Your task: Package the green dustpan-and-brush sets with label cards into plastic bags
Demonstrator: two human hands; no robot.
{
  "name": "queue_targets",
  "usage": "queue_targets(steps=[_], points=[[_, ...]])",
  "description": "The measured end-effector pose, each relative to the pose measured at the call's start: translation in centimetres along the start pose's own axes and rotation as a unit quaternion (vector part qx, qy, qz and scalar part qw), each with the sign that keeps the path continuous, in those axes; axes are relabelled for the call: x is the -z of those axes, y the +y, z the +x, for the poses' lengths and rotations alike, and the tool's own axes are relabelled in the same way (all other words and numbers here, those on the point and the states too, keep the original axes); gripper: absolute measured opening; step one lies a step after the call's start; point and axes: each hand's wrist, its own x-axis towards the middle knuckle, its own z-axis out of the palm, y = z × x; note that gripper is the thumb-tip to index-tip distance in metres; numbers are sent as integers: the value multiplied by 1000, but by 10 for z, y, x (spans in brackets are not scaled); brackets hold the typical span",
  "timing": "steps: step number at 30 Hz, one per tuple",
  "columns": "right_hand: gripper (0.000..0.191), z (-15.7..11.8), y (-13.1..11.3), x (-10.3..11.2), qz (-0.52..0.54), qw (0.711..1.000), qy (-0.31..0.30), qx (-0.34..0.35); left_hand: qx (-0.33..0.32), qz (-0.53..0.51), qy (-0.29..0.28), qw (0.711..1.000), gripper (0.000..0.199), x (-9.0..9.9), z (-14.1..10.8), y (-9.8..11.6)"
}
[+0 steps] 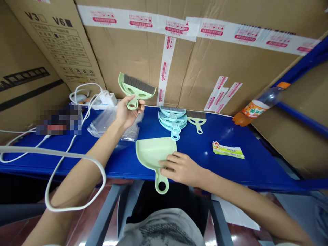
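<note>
My left hand (128, 114) is closed around the handle of a green brush (138, 91), raised above the blue table with its dark bristles facing up and away. A light green dustpan (153, 152) lies at the table's front edge, its looped handle sticking out past the edge. My right hand (180, 167) rests on the dustpan's right side, its fingers loosely bent over the pan near the handle. Stacked blue brush and dustpan sets (173, 119) lie at the back, with another green brush (197, 121) just to their right.
Clear plastic bags (105, 124) lie left on the blue table (194, 164). White cables (96, 160) loop over the left side, near a power strip (108, 99). Yellow-green labels (228, 150) lie right, an orange drink bottle (258, 106) behind. Cardboard (128, 51) walls the back.
</note>
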Motion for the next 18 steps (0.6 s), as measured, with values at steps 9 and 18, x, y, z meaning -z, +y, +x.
queue_targets(steps=[9,18], points=[[51,16,44,47,99,987,-64,-112,46,60,-138,988,59,-24,-20,-26],[34,82,112,34,168,925,77,-332,1,82,-134,988,47,-27,-35,-51]])
